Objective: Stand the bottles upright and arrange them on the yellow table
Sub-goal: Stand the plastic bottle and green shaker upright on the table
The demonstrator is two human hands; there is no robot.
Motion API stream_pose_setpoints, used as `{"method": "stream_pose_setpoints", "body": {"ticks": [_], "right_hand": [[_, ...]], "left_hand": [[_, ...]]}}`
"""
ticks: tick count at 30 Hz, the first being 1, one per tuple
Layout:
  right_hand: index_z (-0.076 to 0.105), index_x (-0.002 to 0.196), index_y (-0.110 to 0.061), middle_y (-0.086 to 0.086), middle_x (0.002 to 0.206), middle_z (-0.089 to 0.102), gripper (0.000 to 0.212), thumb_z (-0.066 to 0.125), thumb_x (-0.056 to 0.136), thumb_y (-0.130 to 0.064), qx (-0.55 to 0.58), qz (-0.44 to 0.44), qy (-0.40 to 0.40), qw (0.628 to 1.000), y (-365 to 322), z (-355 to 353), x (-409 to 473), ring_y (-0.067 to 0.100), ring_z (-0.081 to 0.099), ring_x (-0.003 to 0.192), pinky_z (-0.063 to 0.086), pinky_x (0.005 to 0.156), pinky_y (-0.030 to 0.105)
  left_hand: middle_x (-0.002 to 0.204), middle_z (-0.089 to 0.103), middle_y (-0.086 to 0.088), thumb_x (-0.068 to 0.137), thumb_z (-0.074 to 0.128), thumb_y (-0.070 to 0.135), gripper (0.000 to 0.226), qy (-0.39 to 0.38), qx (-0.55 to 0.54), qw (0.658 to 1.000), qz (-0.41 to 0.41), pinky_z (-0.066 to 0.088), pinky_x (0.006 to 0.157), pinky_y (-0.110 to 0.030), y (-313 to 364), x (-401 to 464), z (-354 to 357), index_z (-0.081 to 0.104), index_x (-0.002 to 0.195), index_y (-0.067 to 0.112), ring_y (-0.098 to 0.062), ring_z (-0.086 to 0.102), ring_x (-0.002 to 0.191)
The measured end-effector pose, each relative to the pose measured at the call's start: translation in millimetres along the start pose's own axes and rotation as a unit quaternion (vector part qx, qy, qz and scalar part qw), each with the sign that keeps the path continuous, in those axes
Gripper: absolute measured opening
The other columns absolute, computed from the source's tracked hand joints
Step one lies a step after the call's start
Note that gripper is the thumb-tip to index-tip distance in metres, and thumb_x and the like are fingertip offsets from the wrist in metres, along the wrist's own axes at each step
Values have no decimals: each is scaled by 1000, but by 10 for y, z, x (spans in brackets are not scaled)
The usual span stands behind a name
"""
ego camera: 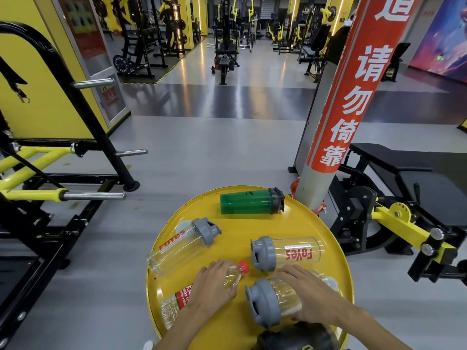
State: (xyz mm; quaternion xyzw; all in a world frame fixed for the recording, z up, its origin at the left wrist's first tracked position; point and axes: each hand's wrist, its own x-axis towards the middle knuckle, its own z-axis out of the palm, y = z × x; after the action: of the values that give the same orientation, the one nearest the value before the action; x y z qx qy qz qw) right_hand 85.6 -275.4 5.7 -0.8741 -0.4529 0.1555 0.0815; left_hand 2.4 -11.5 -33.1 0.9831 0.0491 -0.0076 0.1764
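Observation:
Several bottles lie on their sides on the round yellow table [235, 226]. A green shaker [249, 204] with a black lid lies at the far side. Two clear shakers with grey lids lie in the middle, one at the left [180, 245] and one at the right [288, 252]. My left hand [213, 286] grips a red-capped drink bottle [235, 274] around its middle. My right hand [307, 294] wraps over a third grey-lidded shaker [271, 301] at the near right. A black bottle [298, 337] lies at the near edge, partly cut off by the frame.
A grey pillar with a red banner [346, 102] stands just behind the table at the right. A black and yellow weight machine [394, 213] sits to the right, a rack with steel bars [93, 195] to the left. Grey gym floor stretches ahead.

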Motion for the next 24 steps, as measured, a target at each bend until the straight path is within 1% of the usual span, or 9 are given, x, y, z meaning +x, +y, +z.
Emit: {"method": "stream_pose_setpoints", "body": {"ticks": [5, 12, 15, 18, 20, 22, 24], "right_hand": [[27, 150, -37, -17, 147, 30, 93, 80, 73, -37, -8, 3, -9, 1000, 0, -13, -2, 5, 28, 137, 27, 111, 22], [24, 151, -39, -18, 149, 28, 94, 80, 75, -37, -4, 5, -13, 1000, -17, -42, -17, 3, 26, 137, 21, 107, 17], [23, 151, -39, -18, 150, 28, 94, 80, 76, -38, -3, 1, -13, 1000, -19, -53, -24, -4, 23, 132, 17, 103, 14], [22, 152, -40, -20, 150, 27, 95, 80, 76, -40, 4, 2, -16, 1000, -21, -58, -31, -9, 16, 125, 16, 105, 13], [22, 152, -40, -19, 150, 27, 95, 80, 76, -41, 6, 2, -18, 1000, -25, -62, -30, -8, 18, 126, 17, 105, 14], [23, 152, -39, -19, 150, 28, 95, 81, 76, -40, 7, 3, -16, 1000, -28, -61, -25, -4, 23, 132, 16, 104, 13], [23, 152, -39, -19, 151, 27, 95, 81, 76, -39, 3, 5, -18, 1000, -26, -64, -20, 1, 24, 137, 15, 103, 12]], "left_hand": [[139, 56, 12, 86, 62, 39, 56, 2, 2, 1000, 5, 44, 101, -28, 0, -6, 7, 50, 139, 31, -11, 53, 126], [140, 55, 13, 87, 63, 40, 55, 7, 3, 1000, 7, 44, 102, -28, 10, -24, 3, 49, 140, 31, -11, 53, 126], [141, 53, 13, 88, 63, 40, 56, 7, 4, 1000, 9, 43, 104, -28, 18, -34, -7, 47, 141, 31, -10, 51, 127], [140, 54, 13, 89, 63, 40, 55, 13, 1, 1000, 11, 44, 103, -27, 32, -42, -25, 47, 140, 31, -9, 52, 125], [140, 55, 13, 88, 64, 40, 55, 15, -3, 1000, 10, 44, 103, -27, 40, -42, -36, 48, 140, 31, -9, 52, 125], [139, 56, 13, 86, 65, 39, 57, 11, -14, 1000, 3, 44, 103, -27, 48, -45, -53, 49, 140, 32, -9, 53, 125], [138, 58, 13, 83, 67, 38, 59, 6, -30, 1000, -4, 44, 101, -26, 50, -42, -62, 52, 140, 32, -10, 54, 123]]}}
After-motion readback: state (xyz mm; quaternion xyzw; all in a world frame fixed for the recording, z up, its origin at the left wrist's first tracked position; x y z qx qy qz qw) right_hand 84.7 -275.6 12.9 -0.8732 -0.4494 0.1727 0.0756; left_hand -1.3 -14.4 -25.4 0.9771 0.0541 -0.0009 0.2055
